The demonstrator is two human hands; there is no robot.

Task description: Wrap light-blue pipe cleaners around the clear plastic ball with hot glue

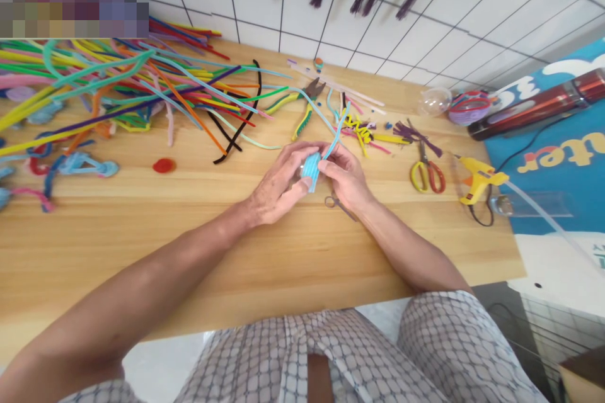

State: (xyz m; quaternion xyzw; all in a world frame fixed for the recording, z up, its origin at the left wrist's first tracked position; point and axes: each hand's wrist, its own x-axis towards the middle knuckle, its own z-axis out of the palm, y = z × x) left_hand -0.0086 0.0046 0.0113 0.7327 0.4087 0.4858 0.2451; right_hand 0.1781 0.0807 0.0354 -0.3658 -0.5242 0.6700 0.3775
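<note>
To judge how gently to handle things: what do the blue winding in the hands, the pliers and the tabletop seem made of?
Blue winding: probably fuzzy fibre, matte, perhaps wire-cored; its loose ends stand up.
Pliers: likely dark metal jaws, plastic or rubber grips, coloured yellow and green.
Tabletop: wood or wood-look laminate, smooth; pale grain shows.

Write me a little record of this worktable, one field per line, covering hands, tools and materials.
Left hand: holding a light-blue wound piece
Right hand: pinching at that piece's side, by its projecting strands
Tools: pliers, scissors, yellow glue gun
Near right wrist: a small ring-handled tool, partly hidden
Materials: colorful fuzzy stems, heaped at left
Surface: wooden table
</note>
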